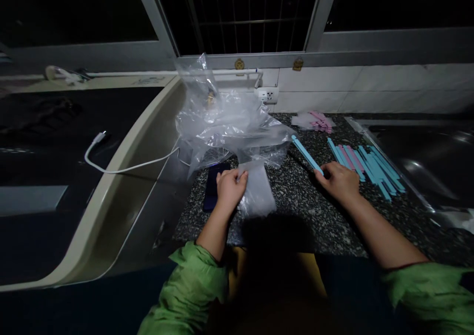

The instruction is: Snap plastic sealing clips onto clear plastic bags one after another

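My left hand (230, 188) pinches the top edge of a small clear plastic sleeve (257, 191) lying on the speckled dark counter (307, 221). My right hand (338, 181) grips one end of a long light-blue stick (305, 153), which slants up and to the left. Just right of that hand lies a pile of several blue and pink sticks (366, 164). A dark phone (214, 184) sits partly under my left hand.
A big crumpled clear plastic bag (229, 122) lies behind the sleeve. A packet of pink sticks (318, 121) sits near the tiled wall, by a wall socket (267, 95). A white cable (122, 167) crosses the left ledge. A steel sink (425, 162) is on the right.
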Demonstrator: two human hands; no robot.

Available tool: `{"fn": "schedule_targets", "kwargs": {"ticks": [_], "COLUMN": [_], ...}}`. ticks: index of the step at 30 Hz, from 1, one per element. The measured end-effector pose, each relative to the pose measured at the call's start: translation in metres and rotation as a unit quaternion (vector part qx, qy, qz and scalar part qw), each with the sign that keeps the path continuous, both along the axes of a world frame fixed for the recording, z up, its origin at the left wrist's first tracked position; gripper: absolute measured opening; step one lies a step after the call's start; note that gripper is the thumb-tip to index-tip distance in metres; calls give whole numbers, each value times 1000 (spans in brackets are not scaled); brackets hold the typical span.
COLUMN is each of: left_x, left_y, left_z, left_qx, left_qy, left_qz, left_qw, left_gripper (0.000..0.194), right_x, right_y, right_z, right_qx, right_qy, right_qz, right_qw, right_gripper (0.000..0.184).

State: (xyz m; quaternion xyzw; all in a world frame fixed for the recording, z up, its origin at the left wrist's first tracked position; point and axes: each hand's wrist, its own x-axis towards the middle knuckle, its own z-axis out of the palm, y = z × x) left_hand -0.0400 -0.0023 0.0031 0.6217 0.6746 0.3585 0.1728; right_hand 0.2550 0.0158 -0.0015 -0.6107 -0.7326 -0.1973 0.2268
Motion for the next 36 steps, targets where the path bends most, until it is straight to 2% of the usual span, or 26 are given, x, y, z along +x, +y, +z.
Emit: {"fn": "schedule_targets", "kwargs": {"ticks": [2, 4, 6, 8, 11, 14, 19, 23, 27, 31, 36], "left_x": [-2, -1, 4, 9, 16, 20, 22, 20, 19, 21, 24], "left_y": [0, 1, 2, 2, 1, 0, 0, 3, 9, 10, 8], "left_z": [0, -1, -4, -6, -10, -10, -6, -11, -17, -15, -14], "left_qx": [-18, -10, 18, 6, -85, -156, -192, -196, -202, -211, -227], "left_qy": [25, 9, -44, -134, -275, -360, -443, -480, -501, -492, -473], "left_qz": [13, -12, -55, -99, -146, -163, -147, -141, -136, -141, -153], "left_qw": [999, 1000, 997, 986, 947, 905, 863, 843, 831, 833, 838], "left_gripper": [23, 23, 24, 25, 32, 42, 48, 48, 47, 44, 42], "right_x": [1, 1, 0, -1, -4, -7, -20, -35, -45, -46, -43], "right_y": [0, -1, -1, -2, -3, -4, -6, -4, -4, -5, -7], "right_z": [0, 0, 0, 0, 2, 5, 16, 20, 12, 4, 1], "right_qx": [14, 32, 49, 60, 70, 63, 3, -13, 0, 1, 11], "right_qy": [0, 4, 12, 19, 22, 20, 30, 41, 77, 80, 83], "right_qz": [11, 21, 32, 48, 80, 120, 174, 233, 275, 294, 299], "right_qw": [1000, 999, 998, 997, 994, 991, 984, 972, 958, 953, 950], "right_gripper": [34, 34, 34, 33, 32, 31, 31, 27, 22, 20, 19]}}
